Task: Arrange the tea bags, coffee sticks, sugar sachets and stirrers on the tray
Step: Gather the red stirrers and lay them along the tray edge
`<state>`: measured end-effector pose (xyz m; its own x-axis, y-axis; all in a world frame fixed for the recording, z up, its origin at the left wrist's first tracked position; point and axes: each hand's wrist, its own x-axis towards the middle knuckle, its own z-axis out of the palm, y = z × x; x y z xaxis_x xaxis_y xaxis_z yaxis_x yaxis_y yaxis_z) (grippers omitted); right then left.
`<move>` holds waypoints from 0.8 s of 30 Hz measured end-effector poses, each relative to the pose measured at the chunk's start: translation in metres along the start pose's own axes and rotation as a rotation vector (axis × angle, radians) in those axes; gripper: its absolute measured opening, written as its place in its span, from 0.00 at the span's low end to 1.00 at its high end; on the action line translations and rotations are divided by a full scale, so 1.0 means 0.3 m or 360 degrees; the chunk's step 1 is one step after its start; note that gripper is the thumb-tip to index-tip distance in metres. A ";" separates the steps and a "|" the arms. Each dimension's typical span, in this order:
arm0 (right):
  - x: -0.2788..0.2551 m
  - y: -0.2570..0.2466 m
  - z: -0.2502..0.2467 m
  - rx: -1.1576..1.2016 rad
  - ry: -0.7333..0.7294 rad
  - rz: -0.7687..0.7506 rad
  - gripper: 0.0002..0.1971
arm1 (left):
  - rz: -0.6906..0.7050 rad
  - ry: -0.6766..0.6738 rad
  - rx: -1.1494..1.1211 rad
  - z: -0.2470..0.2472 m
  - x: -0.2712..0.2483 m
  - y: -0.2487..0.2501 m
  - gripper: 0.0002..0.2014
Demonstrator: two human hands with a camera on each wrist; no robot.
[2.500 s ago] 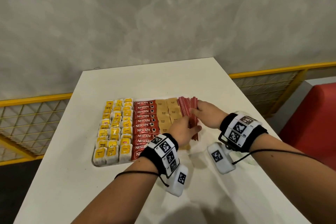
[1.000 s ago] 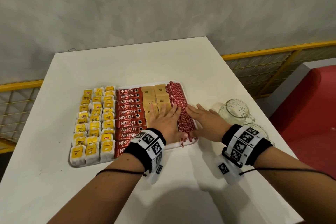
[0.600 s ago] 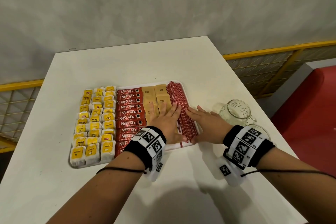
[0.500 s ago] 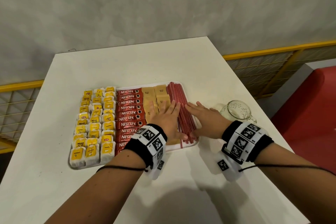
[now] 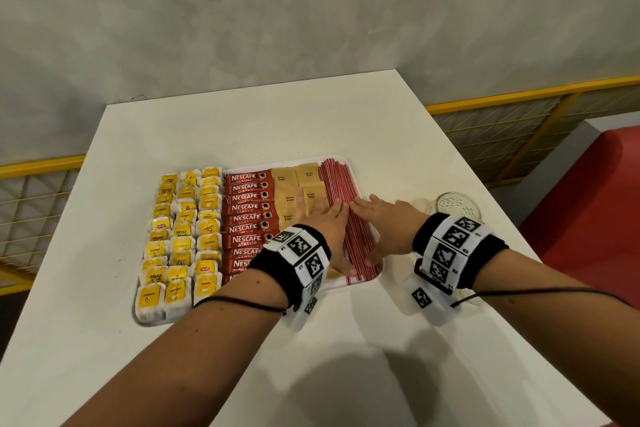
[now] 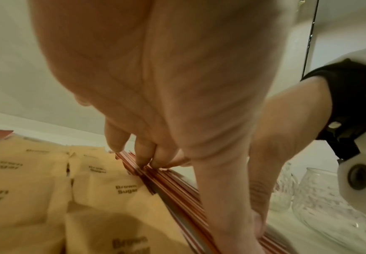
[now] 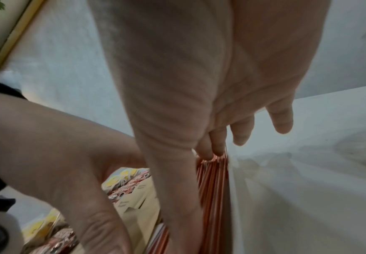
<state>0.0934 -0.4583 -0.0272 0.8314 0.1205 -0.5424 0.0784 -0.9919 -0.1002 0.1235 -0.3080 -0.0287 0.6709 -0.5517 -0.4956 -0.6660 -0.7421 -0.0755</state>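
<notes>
Two hands lay flat on the stirrers at the right end of the tray. Left hand rested palm down along the left edge of the stirrer bundle, fingers straight and close together, tips touching the red sticks; its thumb lay beside the bundle at the tray's near end. Right hand rested palm down on the right edge of the bundle, fingers straight, index and middle tips touching the stirrers, ring and little fingers spread slightly and lifted clear over the tray's right rim. Neither hand pinched or curled round anything. Fingertips of both hands nearly met over the bundle.

Within the tray, from its left end: tea bags with yellow tags in three columns; coffee sticks, red, stacked in one column; sugar sachets, brown, in two columns, partly under the left hand; stirrers lengthwise against the right rim.

Tray sat on the white table. Glass jar stood on the table right of the tray, near the right wrist.
</notes>
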 end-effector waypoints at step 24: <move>0.003 0.023 -0.019 0.0116 -0.0033 -0.0047 0.62 | -0.0061 0.0009 -0.0046 -0.037 0.030 -0.037 0.62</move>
<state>0.0979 -0.4653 -0.0236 0.8177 0.1510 -0.5556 0.0617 -0.9824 -0.1761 0.1407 -0.3089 -0.0226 0.6975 -0.5249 -0.4878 -0.6302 -0.7734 -0.0689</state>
